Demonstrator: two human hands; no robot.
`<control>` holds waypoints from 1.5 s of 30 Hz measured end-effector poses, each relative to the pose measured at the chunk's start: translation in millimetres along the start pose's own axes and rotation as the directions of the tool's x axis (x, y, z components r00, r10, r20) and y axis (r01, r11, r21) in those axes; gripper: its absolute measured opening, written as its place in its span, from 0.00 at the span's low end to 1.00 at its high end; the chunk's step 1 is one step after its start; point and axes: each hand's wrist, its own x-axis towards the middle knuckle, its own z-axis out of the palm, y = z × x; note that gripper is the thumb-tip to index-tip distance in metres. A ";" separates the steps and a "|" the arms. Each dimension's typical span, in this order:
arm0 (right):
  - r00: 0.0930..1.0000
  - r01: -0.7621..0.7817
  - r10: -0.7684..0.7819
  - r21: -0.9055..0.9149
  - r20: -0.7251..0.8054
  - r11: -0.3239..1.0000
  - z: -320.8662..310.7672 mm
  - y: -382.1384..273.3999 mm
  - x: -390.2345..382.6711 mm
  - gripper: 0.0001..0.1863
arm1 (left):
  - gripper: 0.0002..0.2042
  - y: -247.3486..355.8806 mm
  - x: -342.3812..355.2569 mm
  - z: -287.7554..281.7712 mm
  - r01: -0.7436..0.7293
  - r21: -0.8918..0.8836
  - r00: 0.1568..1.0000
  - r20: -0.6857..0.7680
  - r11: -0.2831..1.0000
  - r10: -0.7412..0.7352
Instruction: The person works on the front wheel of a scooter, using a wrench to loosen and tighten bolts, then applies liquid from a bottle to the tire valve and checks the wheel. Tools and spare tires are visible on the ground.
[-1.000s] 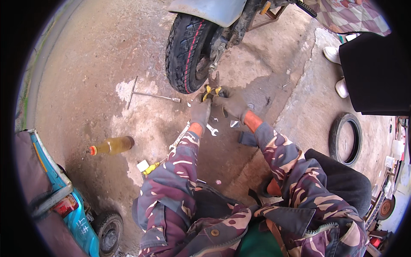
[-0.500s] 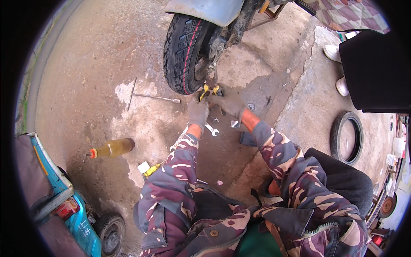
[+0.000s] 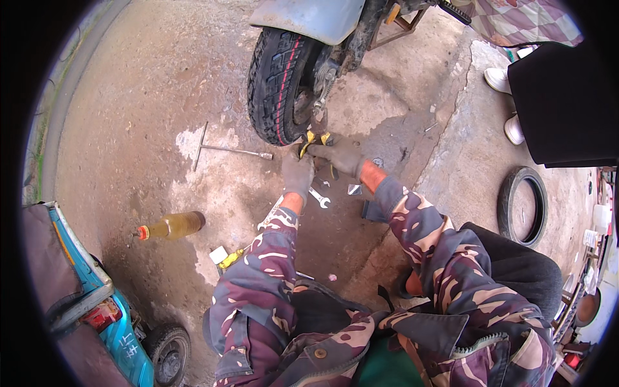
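A pair of pliers with yellow-and-black handles [image 3: 310, 138] is in front of me, its rusty jaws at the metal parts beside the wheel hub. My left hand [image 3: 297, 173], in a grey glove, is closed round one handle. My right hand [image 3: 344, 157], gloved too, is closed at the other handle; its fingers partly hide the grip. Just beyond the hands stands a scooter wheel with a black tyre [image 3: 274, 90] marked by a red line. What exactly the jaws grip is too small to tell. An open-end wrench [image 3: 320, 198] lies below my hands.
On the ground at left are a T-handle socket wrench [image 3: 232, 150], a bottle of yellowish liquid [image 3: 171, 226] and a yellow-handled screwdriver [image 3: 231, 258]. A loose tyre [image 3: 505, 205] lies at right, near a person's white shoes [image 3: 513, 129]. A blue vehicle [image 3: 122, 329] stands lower left.
Both hands stay on the pliers, with only a slight shift of the fingers. The whole view has moved a little.
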 end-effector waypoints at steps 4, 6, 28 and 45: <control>0.999 -0.033 0.029 0.192 0.019 0.981 3.9 -11.5 -7.4 0.17 | 0.13 4.2 -1.7 -2.8 -0.010 0.069 1.000 0.011 0.998 0.009; 0.996 -0.087 0.086 0.181 0.014 0.980 2.5 -17.0 -12.0 0.18 | 0.14 9.8 -5.4 -5.9 -0.052 0.135 0.999 0.017 0.990 0.050; 0.997 0.021 -0.011 0.133 -0.073 0.991 2.5 -0.4 -2.4 0.19 | 0.63 41.8 -66.7 8.9 -0.139 0.696 0.979 -0.012 0.704 0.204; 0.994 0.092 -0.089 0.051 -0.059 0.995 1.7 9.1 7.3 0.21 | 0.65 31.5 -60.5 22.4 -0.015 0.724 0.992 -0.075 0.689 0.099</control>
